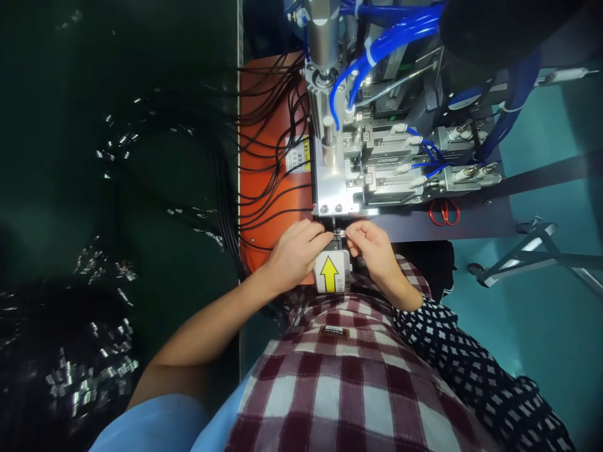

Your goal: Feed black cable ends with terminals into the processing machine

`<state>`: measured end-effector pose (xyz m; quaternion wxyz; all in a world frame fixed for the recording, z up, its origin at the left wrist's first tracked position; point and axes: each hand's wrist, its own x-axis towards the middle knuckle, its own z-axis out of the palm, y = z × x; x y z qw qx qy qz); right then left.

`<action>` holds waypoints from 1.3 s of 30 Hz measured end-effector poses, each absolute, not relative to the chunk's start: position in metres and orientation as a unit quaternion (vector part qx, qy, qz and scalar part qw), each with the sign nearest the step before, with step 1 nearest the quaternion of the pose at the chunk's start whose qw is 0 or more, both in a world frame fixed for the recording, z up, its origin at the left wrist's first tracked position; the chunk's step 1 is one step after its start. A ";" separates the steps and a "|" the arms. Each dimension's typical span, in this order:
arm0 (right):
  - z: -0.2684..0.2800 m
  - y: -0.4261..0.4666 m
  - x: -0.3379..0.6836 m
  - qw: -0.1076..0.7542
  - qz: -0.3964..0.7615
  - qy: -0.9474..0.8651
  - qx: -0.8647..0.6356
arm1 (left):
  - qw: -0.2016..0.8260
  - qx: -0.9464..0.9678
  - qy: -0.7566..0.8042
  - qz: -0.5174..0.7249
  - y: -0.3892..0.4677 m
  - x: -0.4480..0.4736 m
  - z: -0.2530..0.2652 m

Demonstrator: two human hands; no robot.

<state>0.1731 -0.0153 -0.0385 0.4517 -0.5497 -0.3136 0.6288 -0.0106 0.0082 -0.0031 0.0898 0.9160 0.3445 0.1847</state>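
Observation:
My right hand [374,248] pinches a small shiny metal connector [342,233] between thumb and fingertips, at the front of the machine. Close beside it on the left, my left hand [296,252] has its fingers curled together and pressed down at the black feed track [336,244]; whatever lies under those fingertips is hidden. Just below both hands is a rounded white cover [347,285] with a yellow arrow label [329,274]. Black cables [264,164] run across the orange panel [254,245] into the machine's left side.
The metal machine head [336,188] stands right above my hands, with pneumatic cylinders [393,188] and blue air hoses [400,37]. Red-handled scissors [444,213] lie to the right. Many cables with shiny ends [94,376] spread over the dark surface at left.

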 end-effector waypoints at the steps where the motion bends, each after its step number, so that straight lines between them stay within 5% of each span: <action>1: -0.039 -0.015 0.173 0.453 0.637 -0.300 -0.547 | 0.092 0.916 0.344 0.187 0.008 -0.010 -0.003; 39: -0.051 -0.017 0.170 0.473 0.623 -0.319 -0.534 | 0.113 0.874 0.456 0.123 -0.014 0.013 -0.009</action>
